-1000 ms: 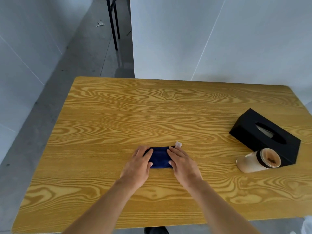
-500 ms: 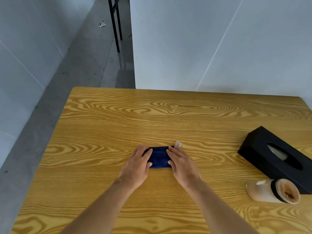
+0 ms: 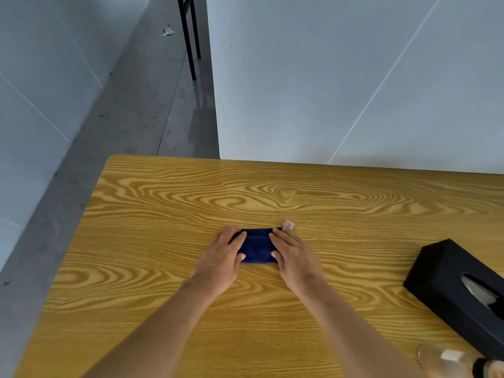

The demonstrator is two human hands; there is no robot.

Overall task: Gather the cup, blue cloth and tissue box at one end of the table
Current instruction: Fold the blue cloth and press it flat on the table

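The blue cloth (image 3: 256,245), folded into a small dark rectangle, lies flat near the middle of the wooden table (image 3: 163,214); a small white tag (image 3: 288,224) sticks out from its far right corner. The left hand (image 3: 222,261) rests palm-down on the cloth's left end, fingers spread flat, thumb lying across the near edge; the right hand (image 3: 293,260) presses the cloth's right end in the same flat manner, thumb tip on the near edge; neither hand is closed around the cloth, both simply lie open on top of it. Both bare forearms run from the cloth back toward the near edge of the table.

Well to the right of the cloth, and nearer the viewer, sits the black tissue box (image 3: 447,287), set at an angle, white tissue showing in its oval slot; just beside the box's near end the cup (image 3: 458,362) lies on its side, pale with a dark band, partly cut off by the frame.

Beyond the table stand white wall panels (image 3: 341,77) and a grey floor (image 3: 131,110).
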